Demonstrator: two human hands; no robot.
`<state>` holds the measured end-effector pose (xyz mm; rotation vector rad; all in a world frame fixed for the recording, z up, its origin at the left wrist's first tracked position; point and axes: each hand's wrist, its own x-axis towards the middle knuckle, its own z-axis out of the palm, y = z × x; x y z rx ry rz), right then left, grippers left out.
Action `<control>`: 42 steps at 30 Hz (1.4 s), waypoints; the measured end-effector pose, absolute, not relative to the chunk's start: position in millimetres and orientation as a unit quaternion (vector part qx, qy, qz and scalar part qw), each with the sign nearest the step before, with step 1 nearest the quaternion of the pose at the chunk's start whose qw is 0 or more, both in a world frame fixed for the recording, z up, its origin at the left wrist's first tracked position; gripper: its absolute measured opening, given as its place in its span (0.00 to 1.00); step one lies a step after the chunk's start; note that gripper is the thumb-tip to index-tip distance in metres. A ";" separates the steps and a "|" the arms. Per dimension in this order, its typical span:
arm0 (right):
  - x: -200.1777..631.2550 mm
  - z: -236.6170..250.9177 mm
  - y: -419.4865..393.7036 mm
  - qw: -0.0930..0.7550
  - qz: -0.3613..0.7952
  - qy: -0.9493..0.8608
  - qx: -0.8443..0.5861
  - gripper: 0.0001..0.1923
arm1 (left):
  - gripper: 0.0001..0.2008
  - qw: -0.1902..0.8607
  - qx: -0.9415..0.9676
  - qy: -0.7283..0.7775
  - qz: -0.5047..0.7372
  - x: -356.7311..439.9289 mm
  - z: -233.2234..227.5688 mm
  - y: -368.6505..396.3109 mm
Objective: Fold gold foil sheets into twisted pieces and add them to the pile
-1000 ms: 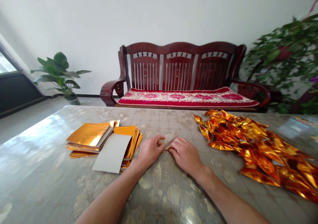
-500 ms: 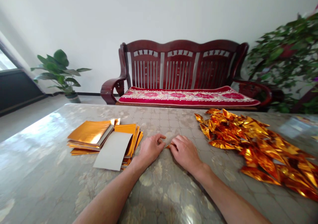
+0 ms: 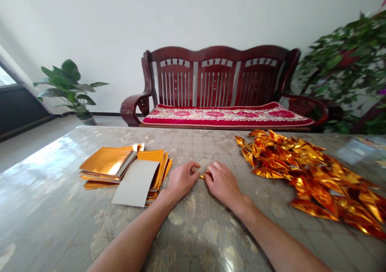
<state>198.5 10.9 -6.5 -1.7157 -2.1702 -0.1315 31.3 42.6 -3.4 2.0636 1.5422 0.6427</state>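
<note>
My left hand [image 3: 180, 180] and my right hand [image 3: 222, 182] rest close together on the marble-patterned table [image 3: 193, 231]. Between their fingertips they pinch a small folded piece of gold foil paper [image 3: 202, 176], which is mostly hidden under the fingers. To the left lies a stack of flat gold foil sheets [image 3: 108, 163], with one sheet [image 3: 136, 182] turned grey side up on top. On the right spreads a pile of folded gold foil pieces [image 3: 304, 173].
Behind the table stands a dark red wooden bench [image 3: 217, 83] with a red cushion [image 3: 226, 116]. A potted plant [image 3: 70, 89] stands on the floor at the left and a leafy plant [image 3: 350, 66] at the right.
Both hands have pressed closer over the small foil piece, hiding more of it. The view has shifted slightly.
</note>
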 end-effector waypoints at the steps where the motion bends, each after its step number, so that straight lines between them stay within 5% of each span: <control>1: 198.5 -6.5 10.9 0.184 -0.049 -0.770 -0.609 0.07 | 0.13 0.240 0.755 0.563 0.236 31.3 -3.7 42.7; 42: 197.5 -4.5 12.6 0.153 -0.034 -0.766 -0.623 0.06 | 0.16 0.244 0.770 0.545 0.225 26.5 -2.5 42.3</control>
